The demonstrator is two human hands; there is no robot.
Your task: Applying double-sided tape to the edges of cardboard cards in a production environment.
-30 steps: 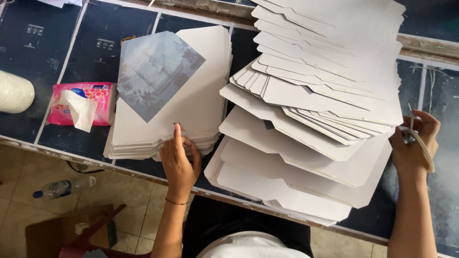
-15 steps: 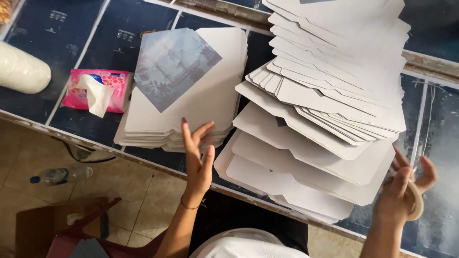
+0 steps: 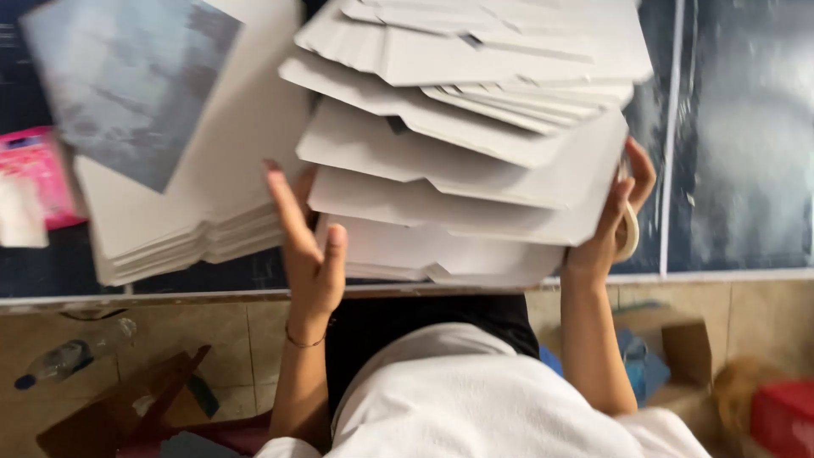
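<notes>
on the dark tabletop (image 3: 746, 170), a fanned spread of pale grey die-cut cardboard sheets (image 3: 475, 161) lies slipped and uneven, its near edge just past the tabletop's rim. both hands flank it: the left hand (image 3: 309, 246) is open, fingers spread, palm against the spread's left edge; the right hand (image 3: 615, 225) presses the right edge with fingers loosely curled, a ring of pale tape (image 3: 629, 231) looped about them. to the left sits a squared stack of the same cardboard (image 3: 220, 170), topped by a grey mottled sheet (image 3: 127, 85), with a pink tissue pack (image 3: 34, 178) beside it. as a judgement, one stack looks finished while the fanned sheets are only being gathered, not yet squared.
</notes>
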